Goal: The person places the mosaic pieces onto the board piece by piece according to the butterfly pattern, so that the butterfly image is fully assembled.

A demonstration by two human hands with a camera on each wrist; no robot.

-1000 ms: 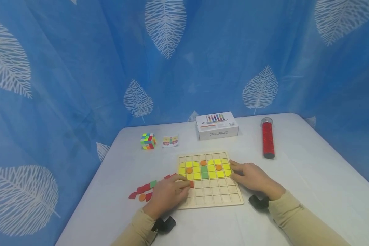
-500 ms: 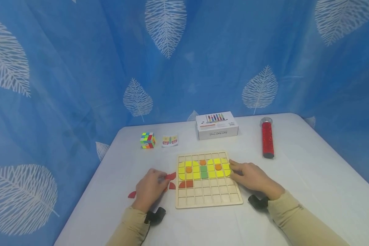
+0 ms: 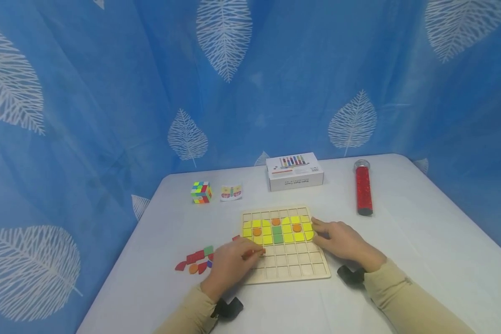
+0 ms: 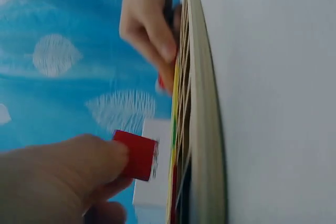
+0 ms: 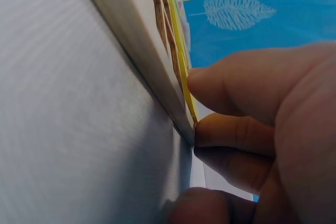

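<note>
My left hand (image 3: 229,262) pinches a red square tile (image 4: 137,156) between thumb and fingers, close over the lower left part of the wooden grid board (image 3: 294,271). Yellow tiles (image 3: 267,239), green squares (image 3: 278,238) and orange rounds (image 3: 276,221) fill its upper rows in a butterfly-like pattern. The hand covers much of the board's left side and part of the loose pieces. At the right edge, my right hand (image 3: 343,240) holds the board, thumb and fingers at its border; in the right wrist view one fingertip (image 5: 197,82) meets a yellow tile.
Loose red tiles (image 3: 195,256), a green square (image 3: 208,251) and an orange round (image 3: 193,269) lie left of the board. Behind stand a puzzle cube (image 3: 202,192), a butterfly picture card (image 3: 231,192) and a white box (image 3: 295,171). A red glittery tube (image 3: 363,190) lies right.
My left hand went from the board to the loose pieces, then back right over the board with a red tile. My right hand stayed at the board's edge.
</note>
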